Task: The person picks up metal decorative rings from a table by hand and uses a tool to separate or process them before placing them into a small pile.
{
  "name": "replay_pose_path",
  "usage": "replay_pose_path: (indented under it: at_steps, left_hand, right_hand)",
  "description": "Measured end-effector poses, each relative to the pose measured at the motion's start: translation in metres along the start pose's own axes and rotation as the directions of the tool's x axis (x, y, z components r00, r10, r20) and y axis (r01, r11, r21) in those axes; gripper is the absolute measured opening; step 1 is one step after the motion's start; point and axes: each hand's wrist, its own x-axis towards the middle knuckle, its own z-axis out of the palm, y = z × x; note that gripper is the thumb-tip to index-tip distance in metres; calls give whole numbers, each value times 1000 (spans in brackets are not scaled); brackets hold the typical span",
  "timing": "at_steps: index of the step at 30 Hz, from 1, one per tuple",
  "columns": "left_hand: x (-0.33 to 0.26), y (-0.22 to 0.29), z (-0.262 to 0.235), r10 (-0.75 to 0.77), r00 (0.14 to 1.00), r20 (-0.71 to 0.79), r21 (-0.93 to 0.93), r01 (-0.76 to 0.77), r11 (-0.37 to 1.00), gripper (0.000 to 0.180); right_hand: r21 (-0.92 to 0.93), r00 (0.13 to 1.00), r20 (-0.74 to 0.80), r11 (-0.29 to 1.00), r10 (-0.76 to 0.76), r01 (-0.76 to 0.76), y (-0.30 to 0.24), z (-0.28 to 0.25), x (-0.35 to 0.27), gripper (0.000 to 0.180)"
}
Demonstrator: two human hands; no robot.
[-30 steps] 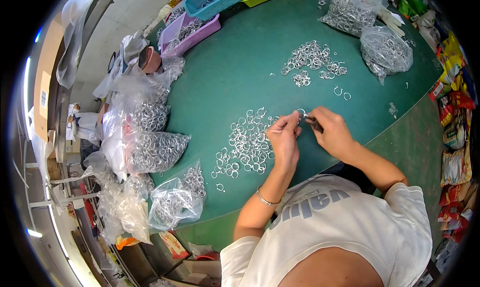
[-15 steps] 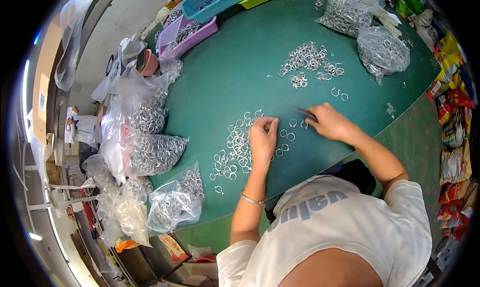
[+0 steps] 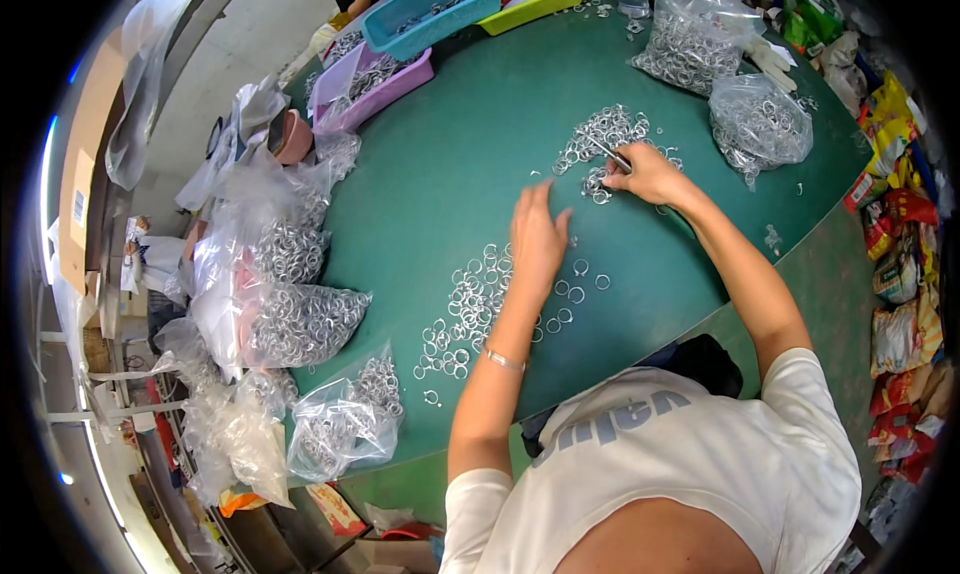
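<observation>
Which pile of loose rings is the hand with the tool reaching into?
The far pile of rings, beyond the right hand; the near pile of rings lies by the left hand.

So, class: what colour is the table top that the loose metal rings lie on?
Dark green table top, under the silver rings; the head view shows it best.

A single head-worn fisheye camera looks steeply down over the green table (edges bend at the rim), fairly close.

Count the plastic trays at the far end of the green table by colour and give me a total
Blue tray: 1
Yellow tray: 1
Purple tray: 1
Total: 3
</observation>
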Motion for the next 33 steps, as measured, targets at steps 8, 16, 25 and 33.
replay_pose_path:
  at_steps: [8,16,25,33]
  left_hand:
    - [38,12,31,-205,963,175,-649,269,712,26]
    - [13,5,-1,-386,761,521,-762,619,193,20]
    - [1,17,2,-350,770,533,-845,507,-172,17]
    - [-17,14,-13,-309,777,549,-824,566,-40,20]
  right_hand:
    - [424,999,46,906,-7,-13,-8,-16,-14,14]
    - [165,994,-107,986,27,-9,-24,-13,-26,14]
    - [251,996,-77,965,-53,71,-37,12,-36,17]
    - [459,999,1,888,41,-37,-44,3,-48,7]
